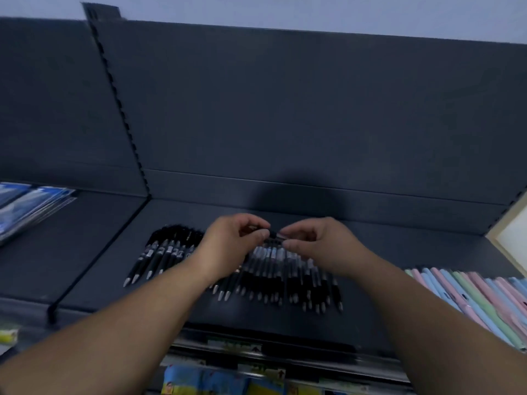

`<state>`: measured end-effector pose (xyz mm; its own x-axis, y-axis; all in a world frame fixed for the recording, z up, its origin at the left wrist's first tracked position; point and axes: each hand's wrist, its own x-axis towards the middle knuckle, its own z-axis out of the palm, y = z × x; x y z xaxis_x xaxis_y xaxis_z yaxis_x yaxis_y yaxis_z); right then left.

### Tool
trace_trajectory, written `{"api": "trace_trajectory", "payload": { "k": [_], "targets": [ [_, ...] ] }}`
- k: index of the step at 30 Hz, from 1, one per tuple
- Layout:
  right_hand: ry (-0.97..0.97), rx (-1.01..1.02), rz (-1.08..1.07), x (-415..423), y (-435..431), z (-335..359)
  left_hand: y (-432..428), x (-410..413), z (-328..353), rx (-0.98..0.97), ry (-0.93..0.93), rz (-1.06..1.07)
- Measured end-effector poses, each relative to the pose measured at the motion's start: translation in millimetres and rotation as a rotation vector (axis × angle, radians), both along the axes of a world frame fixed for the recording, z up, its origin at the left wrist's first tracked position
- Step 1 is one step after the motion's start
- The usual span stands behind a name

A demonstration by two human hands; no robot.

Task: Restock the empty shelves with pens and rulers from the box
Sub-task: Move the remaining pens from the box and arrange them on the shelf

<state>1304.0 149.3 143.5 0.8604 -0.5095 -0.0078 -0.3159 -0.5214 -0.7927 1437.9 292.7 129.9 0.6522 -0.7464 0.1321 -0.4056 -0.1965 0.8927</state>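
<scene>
A row of several black pens [288,277] lies on the dark grey shelf [399,252], tips pointing toward me. My left hand [231,246] and my right hand [319,246] hover over the far ends of the pens, fingers curled, and together pinch a small dark object, seemingly a pen end [273,234], between their fingertips. More black pens [159,256] lie to the left of my left wrist. The box is not in view.
Pastel-coloured pens [473,297] lie in a row at the right of the shelf. Blue packets [25,206] rest on the neighbouring shelf at the left, past a slotted upright [119,109]. A light wooden frame [510,238] stands at the far right. Colourful packs [216,380] sit on the shelf below.
</scene>
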Motion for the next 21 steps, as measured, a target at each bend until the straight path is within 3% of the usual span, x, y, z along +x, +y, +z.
{"api": "trace_trajectory", "payload": {
  "k": [3,6,8,14,21],
  "targets": [
    [-0.228,0.353,-0.130,14,4,2,26,8,0,-0.092,0.233,0.173],
    [-0.441,0.807,-0.189,34,22,-5,47,4,-10,-0.049,0.283,0.175],
    [-0.496,0.939,-0.173,50,37,-9,59,1,-20,0.006,0.282,0.134],
    [-0.365,0.809,-0.033,90,83,-22,91,13,-33,-0.006,0.330,0.114],
    [-0.244,0.724,-0.045,135,131,-33,136,61,-40,0.055,0.301,0.051]
  ]
}}
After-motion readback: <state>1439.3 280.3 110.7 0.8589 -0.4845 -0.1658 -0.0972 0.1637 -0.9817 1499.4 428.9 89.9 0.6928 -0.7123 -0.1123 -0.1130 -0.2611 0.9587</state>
